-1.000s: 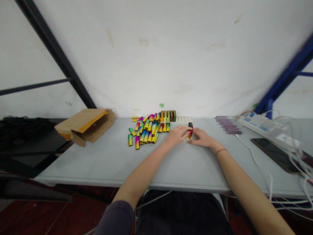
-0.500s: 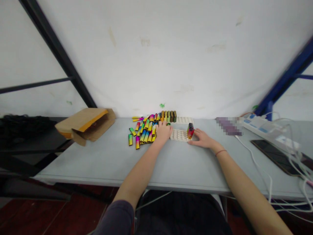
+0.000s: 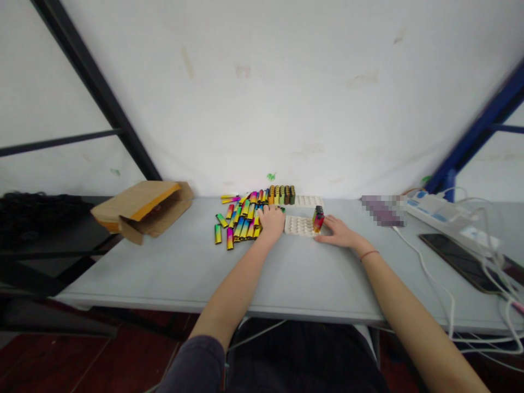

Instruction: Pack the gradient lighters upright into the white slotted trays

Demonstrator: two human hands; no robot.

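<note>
At the right edge of a pile of shiny rainbow-coloured metallic cases [image 3: 241, 226], my left hand [image 3: 272, 222] reaches down with bent fingers. A green-ended piece shows beside its fingertips; what the fingers hold is hidden. In front of me lies a white tray [image 3: 301, 225] with rows of small holes. A short row of red-and-gold cases with dark tops [image 3: 318, 219] stands upright at its right end. My right hand [image 3: 336, 232] holds that end, thumb at the near corner and fingers beside the upright row.
Behind, against the wall, a second white tray [image 3: 310, 201] has upright cases [image 3: 282, 195] at its left. An open cardboard box [image 3: 143, 207] lies to the left. On the right are a power strip [image 3: 450, 221], a dark phone [image 3: 458, 262] and white cables [image 3: 434, 278].
My left hand has shifted slightly left, over the edge of the pile. The right hand and the tray stay nearly where they were.
</note>
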